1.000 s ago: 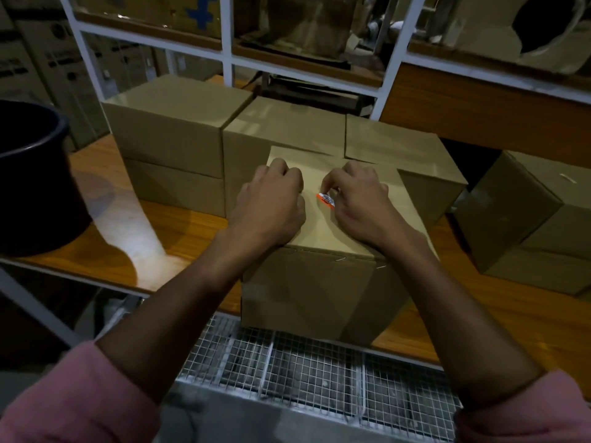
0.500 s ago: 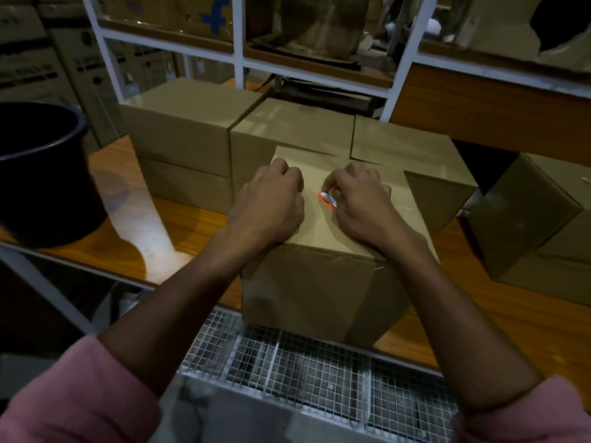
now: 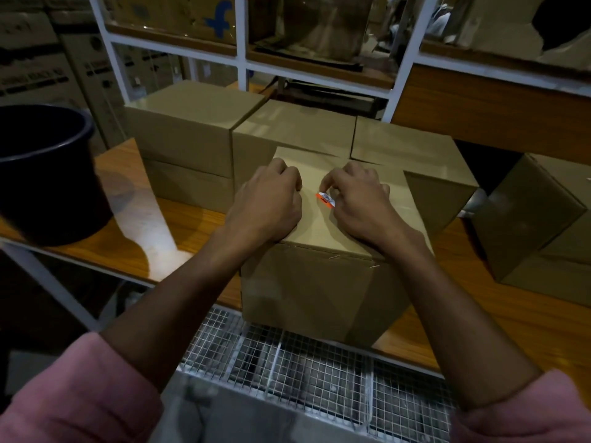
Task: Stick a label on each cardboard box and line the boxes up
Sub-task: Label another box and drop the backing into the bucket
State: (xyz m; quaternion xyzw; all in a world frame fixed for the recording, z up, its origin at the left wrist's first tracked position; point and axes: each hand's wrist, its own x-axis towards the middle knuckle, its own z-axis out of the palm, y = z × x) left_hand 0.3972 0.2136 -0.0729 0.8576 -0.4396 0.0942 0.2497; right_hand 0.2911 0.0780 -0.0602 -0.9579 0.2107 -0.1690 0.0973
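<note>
We see both hands resting on top of the nearest cardboard box (image 3: pixel 323 282), which stands at the front edge of the wooden table (image 3: pixel 153 225), partly overhanging a wire-mesh shelf (image 3: pixel 287 362) below. The right hand (image 3: pixel 361 203) has its fingers (image 3: pixel 332 182) curled down, and between thumb and forefinger it pinches a small orange-and-white label (image 3: pixel 325 199) that lies against the box top, near the middle. The left hand (image 3: pixel 268 203) sits just beside it with fingers curled under into a loose fist, knuckles on the cardboard; we cannot tell whether anything is held inside it. Behind this box, three more boxes stand side by side in a row (image 3: pixel 287 135) (the leftmost looks like two stacked), touching the front one. Another box (image 3: pixel 537 219) sits tilted, well apart on the right. A dark bucket (image 3: pixel 48 174) stands at the table's left end. Pink sleeves (image 3: pixel 80 394) cover both upper forearms.
</note>
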